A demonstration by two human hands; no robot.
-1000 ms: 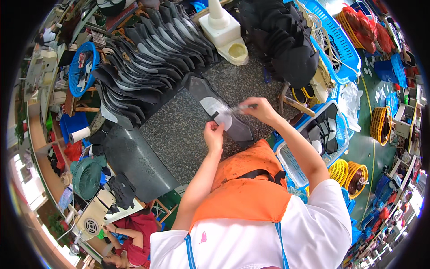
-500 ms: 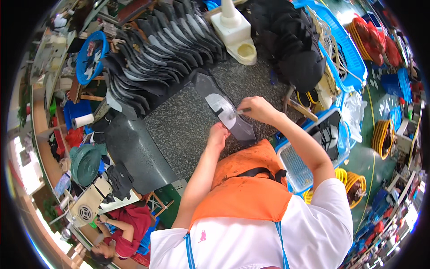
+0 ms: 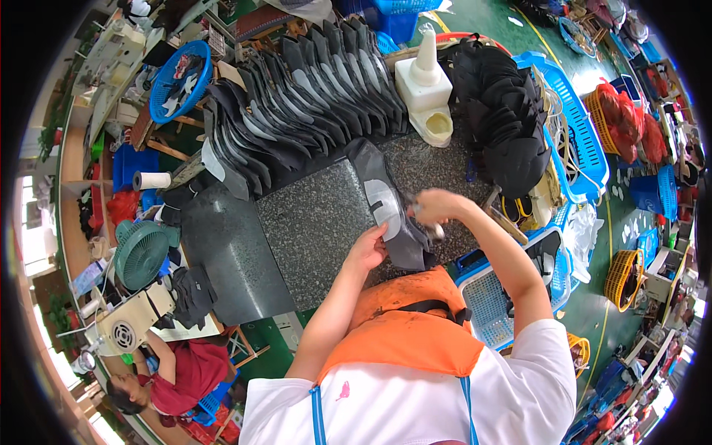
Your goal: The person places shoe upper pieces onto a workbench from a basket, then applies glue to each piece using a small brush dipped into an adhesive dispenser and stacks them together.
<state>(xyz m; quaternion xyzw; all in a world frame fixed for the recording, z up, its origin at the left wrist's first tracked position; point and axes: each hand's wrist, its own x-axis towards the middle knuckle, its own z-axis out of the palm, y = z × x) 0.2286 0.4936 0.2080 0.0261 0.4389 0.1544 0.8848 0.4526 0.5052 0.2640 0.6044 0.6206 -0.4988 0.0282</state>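
A dark shoe-upper piece [image 3: 400,245] with a pale grey half-round patch [image 3: 383,203] lies on the speckled stone slab [image 3: 311,222]. At its near left edge my left hand [image 3: 366,251] is closed, thumb over the material and fingers pinching it. My right hand [image 3: 437,208] is closed round a short-handled tool [image 3: 435,231] at the piece's right edge. The tool's pale metallic end is blurred, so I cannot make out its exact kind. Beyond the slab stands a long row of similar dark pieces [image 3: 311,96], several with grey patches.
A white glue bottle with a cup [image 3: 426,89] stands behind the slab. Stacked black pieces [image 3: 504,119] rise at the far right. Blue baskets [image 3: 489,315] flank the right side. Left are a dark sheet [image 3: 230,252], a green fan [image 3: 141,256] and a seated person in red [image 3: 193,374].
The tool has moved off the grey patch to the piece's right edge. My left hand has shifted slightly along the near edge. The whole view has also tilted, showing more beyond the bench.
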